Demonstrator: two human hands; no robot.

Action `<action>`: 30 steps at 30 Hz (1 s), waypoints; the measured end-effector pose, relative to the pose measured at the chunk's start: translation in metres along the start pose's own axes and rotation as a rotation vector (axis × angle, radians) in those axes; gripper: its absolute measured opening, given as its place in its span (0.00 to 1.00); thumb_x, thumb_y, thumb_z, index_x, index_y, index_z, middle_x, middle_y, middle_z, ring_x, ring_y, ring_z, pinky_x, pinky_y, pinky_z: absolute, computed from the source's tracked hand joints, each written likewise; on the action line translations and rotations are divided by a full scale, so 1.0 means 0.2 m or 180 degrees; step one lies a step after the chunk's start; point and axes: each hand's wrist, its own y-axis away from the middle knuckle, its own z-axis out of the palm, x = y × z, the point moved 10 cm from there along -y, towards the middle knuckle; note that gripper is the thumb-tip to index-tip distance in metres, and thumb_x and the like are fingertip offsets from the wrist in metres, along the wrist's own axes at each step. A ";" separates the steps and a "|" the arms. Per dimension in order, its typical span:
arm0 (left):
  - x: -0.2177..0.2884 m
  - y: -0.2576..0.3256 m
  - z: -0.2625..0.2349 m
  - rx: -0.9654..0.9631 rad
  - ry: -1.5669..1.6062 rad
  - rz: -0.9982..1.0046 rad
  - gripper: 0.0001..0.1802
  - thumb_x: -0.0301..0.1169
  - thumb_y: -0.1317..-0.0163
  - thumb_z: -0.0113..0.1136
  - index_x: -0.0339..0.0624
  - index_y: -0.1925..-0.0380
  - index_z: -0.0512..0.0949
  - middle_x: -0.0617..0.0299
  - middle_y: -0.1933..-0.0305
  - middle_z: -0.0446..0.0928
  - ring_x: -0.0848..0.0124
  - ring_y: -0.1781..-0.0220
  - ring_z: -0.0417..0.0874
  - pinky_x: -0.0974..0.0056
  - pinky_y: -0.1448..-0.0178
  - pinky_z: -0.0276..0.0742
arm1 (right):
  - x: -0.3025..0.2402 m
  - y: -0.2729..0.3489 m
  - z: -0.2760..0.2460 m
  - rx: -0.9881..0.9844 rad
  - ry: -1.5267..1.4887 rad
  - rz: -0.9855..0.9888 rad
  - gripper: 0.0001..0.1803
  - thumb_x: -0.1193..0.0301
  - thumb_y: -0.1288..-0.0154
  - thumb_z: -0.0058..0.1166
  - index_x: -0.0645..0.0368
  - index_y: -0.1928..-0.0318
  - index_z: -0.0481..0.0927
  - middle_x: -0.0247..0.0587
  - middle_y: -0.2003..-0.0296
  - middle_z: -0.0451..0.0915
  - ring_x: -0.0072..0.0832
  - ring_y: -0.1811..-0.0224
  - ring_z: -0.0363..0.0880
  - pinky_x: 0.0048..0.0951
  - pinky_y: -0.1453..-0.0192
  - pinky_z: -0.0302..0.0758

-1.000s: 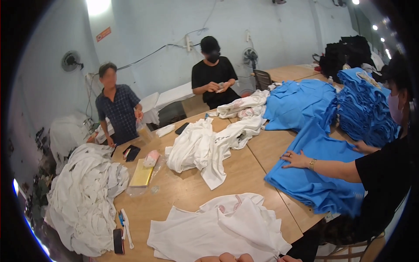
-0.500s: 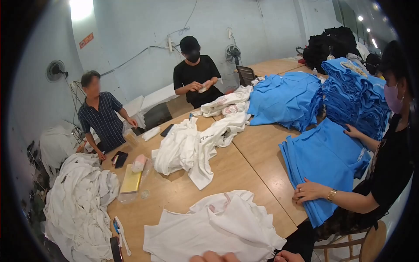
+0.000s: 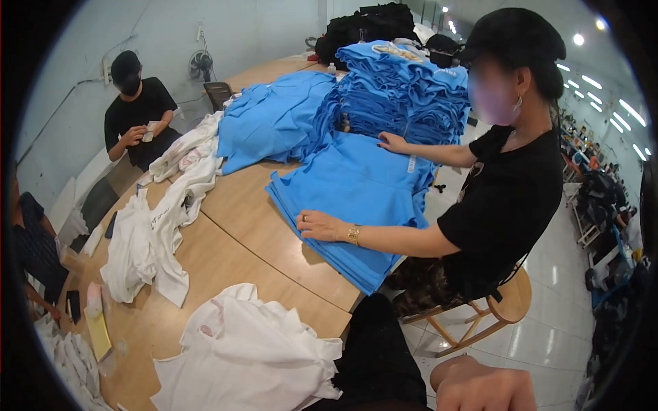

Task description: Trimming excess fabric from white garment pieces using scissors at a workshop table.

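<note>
At the lower right edge, beyond the table, is my right hand [image 3: 483, 390], its fingers curled closed. Whatever it may hold is hidden from sight. My left hand cannot be made out. A white knit garment [image 3: 253, 349] with a faint pink print lies spread on the table's near end, left of my dark-clothed leg [image 3: 380, 356]. No hand is seen touching this garment.
A co-worker [image 3: 507, 178] on the right rests both hands on a stack of blue garments [image 3: 356, 185]. Taller blue piles [image 3: 404, 96] stand behind. More white garments [image 3: 144, 246] lie across the wooden table [image 3: 267, 250]. A wooden stool [image 3: 510, 298] stands right.
The view has swung right, so the table and people sit further left. My hands have left the white garment's near edge; one now shows off to the right.
</note>
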 end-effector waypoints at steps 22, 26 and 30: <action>-0.27 0.16 -0.05 0.0447 0.0088 -0.1778 0.20 0.43 0.32 0.48 0.36 0.60 0.77 0.54 0.58 0.77 0.59 0.61 0.79 0.61 0.59 0.74 | -0.11 0.18 -0.21 0.1981 0.1721 -0.0974 0.09 0.72 0.41 0.60 0.60 0.70 0.72 0.38 0.88 0.69 0.16 0.94 0.59 0.15 0.90 0.56; -0.26 0.25 0.10 0.0763 0.0108 -0.0882 0.15 0.40 0.32 0.48 0.40 0.63 0.77 0.55 0.57 0.78 0.59 0.63 0.78 0.61 0.60 0.73 | 0.08 0.26 -0.23 0.2112 0.1911 0.0326 0.11 0.68 0.38 0.58 0.58 0.71 0.71 0.35 0.91 0.67 0.17 0.97 0.55 0.16 0.94 0.53; -0.27 0.21 -0.07 0.0679 0.0454 -0.1440 0.08 0.32 0.36 0.56 0.42 0.71 0.78 0.51 0.55 0.77 0.55 0.61 0.79 0.58 0.57 0.75 | 0.20 0.37 -0.25 0.2087 0.1869 0.1298 0.06 0.76 0.42 0.57 0.64 0.74 0.77 0.36 0.86 0.74 0.23 0.90 0.67 0.23 0.87 0.62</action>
